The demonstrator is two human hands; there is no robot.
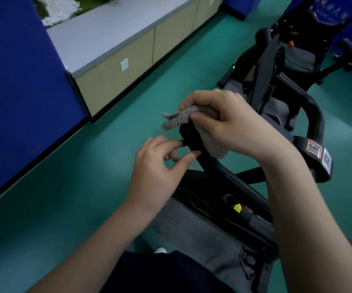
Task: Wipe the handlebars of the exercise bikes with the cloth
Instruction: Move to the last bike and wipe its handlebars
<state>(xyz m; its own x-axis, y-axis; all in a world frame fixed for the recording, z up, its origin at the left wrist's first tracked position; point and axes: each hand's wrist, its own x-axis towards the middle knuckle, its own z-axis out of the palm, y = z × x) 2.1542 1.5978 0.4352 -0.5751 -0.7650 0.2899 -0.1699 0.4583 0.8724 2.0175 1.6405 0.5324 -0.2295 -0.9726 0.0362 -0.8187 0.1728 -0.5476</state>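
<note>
**Inspector:** Nearest the camera, dark trousers (166, 273) at the bottom edge, with a white shoe tip (160, 249) just above them on the green floor (69, 187).

**Clerk:** And on the far left?

**Inspector:** A blue panel (19, 85) stands along the floor. Beside it runs a bench (99, 39) with a grey top and beige cupboard fronts.

**Clerk:** The left hand?

**Inspector:** The left hand (160, 166) is at the near end of the black handlebar (194, 142). Thumb and forefinger are brought together against the bar end, pinching it lightly; the remaining fingers are loosely curled.

**Clerk:** The cloth?

**Inspector:** A grey cloth (211, 140) is draped over the same handlebar, just beyond the left hand. The right hand (230, 123) grips it from above, fingers curled round cloth and bar together. A loose corner sticks out to the left.

**Clerk:** Further right?

**Inspector:** The bar curves round to a console carrying a code sticker (314, 148). Behind it stands a second exercise bike (280, 60), well apart from both hands.
</note>
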